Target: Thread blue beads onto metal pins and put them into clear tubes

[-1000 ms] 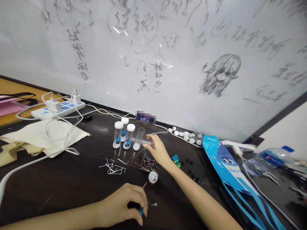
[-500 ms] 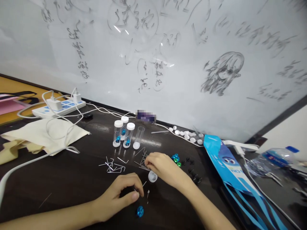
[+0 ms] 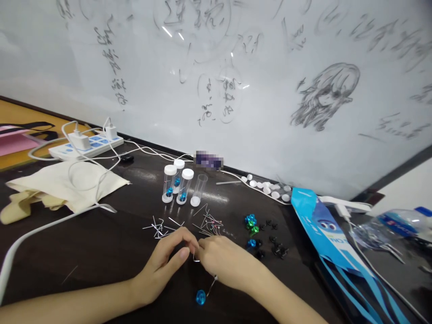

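My left hand (image 3: 168, 261) is over the dark table, thumb and fingers apart, its fingertips meeting those of my right hand. A small bent metal piece (image 3: 196, 258) shows between the two hands. My right hand (image 3: 224, 261) has its fingers curled, and what they hold, if anything, is hidden. A blue round piece (image 3: 200, 297) lies below the hands, beside a thin pin (image 3: 212, 285) at my right hand's edge. Bent metal rods (image 3: 158, 228) lie beyond my left hand; thin pins (image 3: 212, 224) lie beyond my right.
Three capped tubes (image 3: 185, 186) with blue pieces stand near an uncapped tube (image 3: 199, 191). Blue and green pieces (image 3: 251, 222), black parts (image 3: 278, 248) and white caps (image 3: 266, 188) are to the right, by a blue bag (image 3: 313, 220). A power strip (image 3: 87, 148) and cloth (image 3: 70, 182) are left.
My right hand has moved down and toward my left hand, so they now meet. The small white cup that was beside my right hand is out of sight. The view has shifted slightly.
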